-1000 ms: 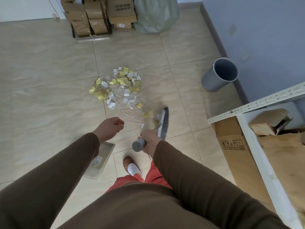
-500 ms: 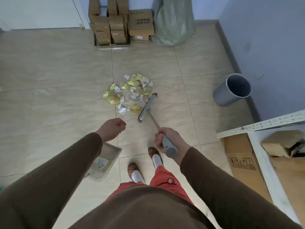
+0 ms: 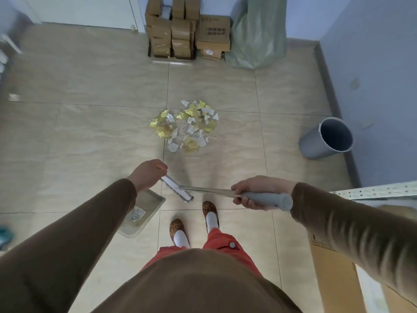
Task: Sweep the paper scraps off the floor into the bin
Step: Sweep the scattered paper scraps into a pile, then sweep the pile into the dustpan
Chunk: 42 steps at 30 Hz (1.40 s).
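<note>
1. Head view, hands: the right hand (image 3: 259, 192) grips the grey handle of the short broom with a metal shaft (image 3: 228, 193), fingers curled round it. The broom lies nearly level across the body, its white-bristled head close to the left hand (image 3: 147, 175). The left hand's fingers are curled over something below it; the grip itself is hidden, though it most likely holds the handle of the clear plastic dustpan (image 3: 142, 213) that hangs beneath the wrist.

2. Head view, the task's thing: the pile of yellow and white paper scraps mixed with thin pale sticks (image 3: 187, 126) sits on the beige tiled floor (image 3: 90, 136), ahead of the feet and well apart from the broom head.

3. Doing the step well, as I judge it: set the dustpan's lip flat on the tile just beside the near edge of the pile, then draw the bristles from the far side toward the pan in short, low strokes. Light scraps scatter under fast flicks, and the sticks may roll under a raised lip.

4. Head view, containers: the round grey plastic bin (image 3: 327, 138) stands by the blue wall to the right, well apart from the pile; its visible inside looks bare. The dustpan shows only a label, no scraps. So nothing is binned yet.
</note>
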Each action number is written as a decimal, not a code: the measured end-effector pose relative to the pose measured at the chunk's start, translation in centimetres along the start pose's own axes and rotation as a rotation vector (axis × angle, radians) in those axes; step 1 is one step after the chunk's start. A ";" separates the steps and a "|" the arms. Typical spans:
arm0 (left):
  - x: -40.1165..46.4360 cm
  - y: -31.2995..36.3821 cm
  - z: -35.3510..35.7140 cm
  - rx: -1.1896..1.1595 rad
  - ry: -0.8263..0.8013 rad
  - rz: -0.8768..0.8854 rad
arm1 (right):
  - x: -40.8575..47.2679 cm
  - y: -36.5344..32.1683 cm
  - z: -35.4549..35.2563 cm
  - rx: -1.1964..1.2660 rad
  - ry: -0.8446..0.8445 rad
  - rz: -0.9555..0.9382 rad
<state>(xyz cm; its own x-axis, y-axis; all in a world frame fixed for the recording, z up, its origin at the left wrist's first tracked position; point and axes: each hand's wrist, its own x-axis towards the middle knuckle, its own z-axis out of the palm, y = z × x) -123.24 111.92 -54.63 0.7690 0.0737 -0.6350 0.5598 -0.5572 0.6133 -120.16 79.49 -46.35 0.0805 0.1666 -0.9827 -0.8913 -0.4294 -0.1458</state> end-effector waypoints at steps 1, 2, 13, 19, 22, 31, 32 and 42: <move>-0.2 -0.3 -0.1 -0.006 0.012 -0.009 | 1.0 -1.6 -0.4 -0.053 0.001 0.017; -0.6 -0.5 -0.2 -0.018 0.021 -0.024 | 1.9 -3.2 -0.6 -0.104 0.014 0.017; -3.2 -3.3 -1.3 -0.079 0.117 -0.078 | 5.4 -10.5 0.8 -0.250 0.152 -0.219; -3.8 -4.5 -3.6 -0.058 0.140 -0.052 | 0.9 -9.7 1.2 -0.090 0.074 -0.197; -4.3 -4.7 -5.5 -0.015 0.173 -0.010 | 0.3 -9.5 4.9 -0.008 0.003 -0.196; -11.4 -10.3 -15.6 0.219 0.153 -0.116 | 1.5 -8.6 13.7 0.124 -0.092 -0.203; -12.5 -11.5 -16.4 0.259 0.154 -0.157 | 1.5 -8.7 14.2 0.124 -0.098 -0.212; -18.6 -19.8 -16.3 0.265 0.099 -0.456 | 1.5 -8.9 16.7 0.065 -0.122 -0.227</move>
<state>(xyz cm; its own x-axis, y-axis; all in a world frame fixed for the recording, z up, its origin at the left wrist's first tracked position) -143.59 135.00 -47.30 0.4981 0.4277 -0.7543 0.7567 -0.6391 0.1373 -119.57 98.33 -44.67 0.2304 0.3600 -0.9041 -0.8836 -0.3118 -0.3494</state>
